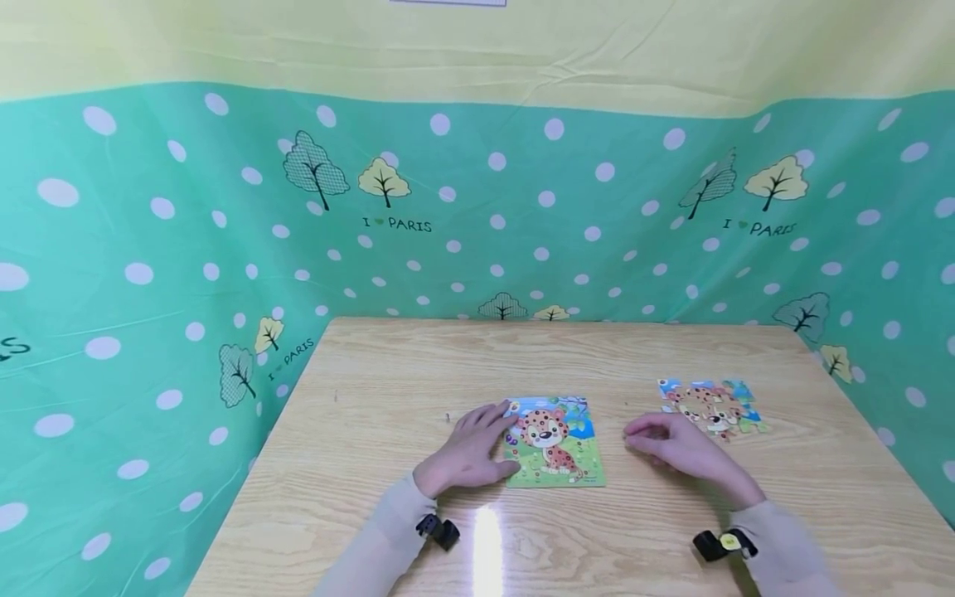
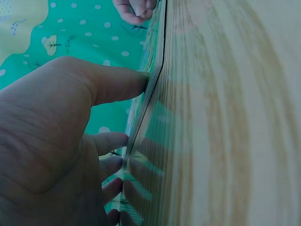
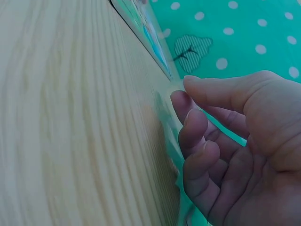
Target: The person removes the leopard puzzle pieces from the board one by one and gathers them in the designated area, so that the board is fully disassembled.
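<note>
A square picture board with a spotted leopard cub on it lies flat at the middle of the table. My left hand rests at its left side, fingers spread and fairly straight. The left wrist view shows the thumb touching the board's edge. To the right of the board, my right hand hovers low over the table with loosely curled fingers. In the right wrist view its thumb and index fingertip are close together, and nothing shows between them. Beyond that hand lie several jigsaw pieces with leopard print, partly hidden by it.
The wooden table reaches back to a green dotted cloth that hangs behind it and along both sides. Black wrist cameras are strapped to both wrists. A bright light reflection falls on the table below the board.
</note>
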The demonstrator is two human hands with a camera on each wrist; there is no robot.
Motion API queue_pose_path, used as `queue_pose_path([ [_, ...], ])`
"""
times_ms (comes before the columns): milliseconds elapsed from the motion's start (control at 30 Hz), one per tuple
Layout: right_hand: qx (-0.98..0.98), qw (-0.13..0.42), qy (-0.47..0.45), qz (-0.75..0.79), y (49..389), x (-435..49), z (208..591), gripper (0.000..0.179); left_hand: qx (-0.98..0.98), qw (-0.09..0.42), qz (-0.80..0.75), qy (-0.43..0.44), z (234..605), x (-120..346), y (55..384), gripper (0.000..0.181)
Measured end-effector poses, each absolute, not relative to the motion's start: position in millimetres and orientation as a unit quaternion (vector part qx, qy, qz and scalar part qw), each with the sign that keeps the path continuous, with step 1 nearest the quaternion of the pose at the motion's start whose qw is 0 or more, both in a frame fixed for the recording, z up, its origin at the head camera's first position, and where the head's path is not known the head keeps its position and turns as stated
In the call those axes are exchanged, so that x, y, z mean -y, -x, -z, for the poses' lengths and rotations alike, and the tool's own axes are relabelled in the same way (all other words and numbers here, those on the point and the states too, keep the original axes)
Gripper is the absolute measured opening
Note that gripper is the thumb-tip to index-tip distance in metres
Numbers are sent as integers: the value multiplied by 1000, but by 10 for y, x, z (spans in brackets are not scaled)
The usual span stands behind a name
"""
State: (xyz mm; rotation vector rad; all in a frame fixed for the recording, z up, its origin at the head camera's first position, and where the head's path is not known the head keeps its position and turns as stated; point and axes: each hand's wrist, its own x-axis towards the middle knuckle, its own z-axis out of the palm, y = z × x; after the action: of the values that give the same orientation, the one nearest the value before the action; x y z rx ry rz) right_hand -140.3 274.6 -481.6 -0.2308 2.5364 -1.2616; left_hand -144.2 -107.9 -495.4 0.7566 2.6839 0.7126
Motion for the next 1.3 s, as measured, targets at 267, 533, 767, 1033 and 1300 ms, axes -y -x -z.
queue_pose_path([
  [267,-877,161,89,444,1443,-2505,4820,29,-925,128,-246,-260,4958,1078,1438,84],
  [533,-862,163,135,460,1490,-2208,4765,26,-926,126,-241,-264,4933,1093,1446,84],
  [767,-855,161,164,464,1496,-1971,4786,22,-925,131,-240,-263,4949,1077,1431,85],
  [1033,-877,111,176,433,1497,-1767,4865,15,-926,129,-242,-260,4950,1066,1430,84],
  [1300,-881,103,144,438,1459,-1680,4888,23,-926,130,-240,-261,4952,1070,1437,83],
])
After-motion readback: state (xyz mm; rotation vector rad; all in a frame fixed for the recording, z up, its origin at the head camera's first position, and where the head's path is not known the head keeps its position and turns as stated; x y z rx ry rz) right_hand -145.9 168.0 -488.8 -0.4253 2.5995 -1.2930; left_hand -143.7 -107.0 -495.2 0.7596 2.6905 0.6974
